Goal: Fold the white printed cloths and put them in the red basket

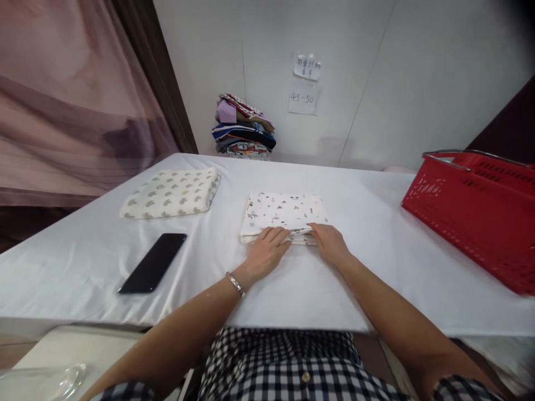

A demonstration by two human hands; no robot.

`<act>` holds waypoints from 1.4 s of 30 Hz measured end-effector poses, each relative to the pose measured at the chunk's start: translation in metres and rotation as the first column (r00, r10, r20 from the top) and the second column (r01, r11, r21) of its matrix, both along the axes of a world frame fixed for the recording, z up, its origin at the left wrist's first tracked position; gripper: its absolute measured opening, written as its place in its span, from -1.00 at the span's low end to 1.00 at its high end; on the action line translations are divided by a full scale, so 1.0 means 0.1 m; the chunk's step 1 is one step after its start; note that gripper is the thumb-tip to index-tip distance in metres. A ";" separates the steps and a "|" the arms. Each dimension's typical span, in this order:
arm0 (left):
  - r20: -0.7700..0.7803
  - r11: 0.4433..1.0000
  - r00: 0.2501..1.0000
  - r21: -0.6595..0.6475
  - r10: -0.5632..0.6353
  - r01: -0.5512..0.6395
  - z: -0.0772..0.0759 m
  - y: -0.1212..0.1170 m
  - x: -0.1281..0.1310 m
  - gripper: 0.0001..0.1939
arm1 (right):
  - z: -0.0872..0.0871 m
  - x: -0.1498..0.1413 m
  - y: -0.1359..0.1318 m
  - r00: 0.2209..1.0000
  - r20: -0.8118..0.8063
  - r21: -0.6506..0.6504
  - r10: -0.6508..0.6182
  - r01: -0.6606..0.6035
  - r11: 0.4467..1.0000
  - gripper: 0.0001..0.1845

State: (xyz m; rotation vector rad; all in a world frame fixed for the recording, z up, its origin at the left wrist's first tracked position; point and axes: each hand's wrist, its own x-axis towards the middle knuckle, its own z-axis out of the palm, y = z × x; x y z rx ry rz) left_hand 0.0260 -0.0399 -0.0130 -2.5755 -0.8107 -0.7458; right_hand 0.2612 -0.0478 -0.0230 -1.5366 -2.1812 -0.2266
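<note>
A small folded white cloth point(288, 210) with a scattered print of tiny figures lies in the middle of the white-covered table. My left hand point(265, 253) is at its near edge, fingers over the top layer and thumb below. To the right of it, my right hand point(330, 242) pinches the same edge. Between the two hands the layers part slightly, showing a gap. Parts of the fingertips are hidden by the fabric.
On the table's left lie a folded cloth with a grey-green print point(171, 195) and a black phone point(154, 263). A red basket point(472, 217) stands at the right. Behind the table rises a stack of folded fabrics point(244, 131), near paper notes point(304, 99) on the wall.
</note>
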 end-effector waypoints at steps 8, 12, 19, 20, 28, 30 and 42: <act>-0.102 0.991 0.989 -0.064 0.108 -0.114 -0.09 0.15 0.26 -0.74 | -0.02 0.00 0.01 1.000 0.004 0.003 -0.017 0.017 1.000 -0.68; -0.065 0.983 0.991 -0.139 0.113 -0.121 -0.11 0.19 0.27 -0.73 | -0.03 -0.01 0.01 1.000 0.013 0.013 -0.012 0.011 1.000 -0.68; 0.015 0.968 0.994 -0.229 0.112 -0.105 -0.09 0.18 0.26 -0.74 | -0.05 -0.03 0.02 1.000 0.018 0.033 -0.015 0.014 0.999 -0.67; 0.022 0.968 0.994 -0.230 0.110 -0.102 -0.09 0.18 0.26 -0.74 | -0.05 -0.02 0.02 1.000 0.019 0.036 -0.016 0.016 0.999 -0.67; 0.072 0.973 0.993 -0.217 0.096 -0.079 -0.10 0.21 0.27 -0.74 | -0.11 -0.01 0.04 0.999 0.029 0.069 -0.023 0.021 0.997 -0.65; 0.080 0.978 0.994 -0.201 0.080 -0.063 -0.09 0.20 0.26 -0.74 | -0.11 -0.02 0.04 0.999 0.027 0.064 -0.027 0.026 0.998 -0.65; 0.146 0.979 0.988 -0.206 0.041 -0.011 -0.05 0.14 0.25 -0.74 | -0.06 -0.02 -0.01 0.998 -0.001 0.058 0.059 -0.059 0.997 -0.67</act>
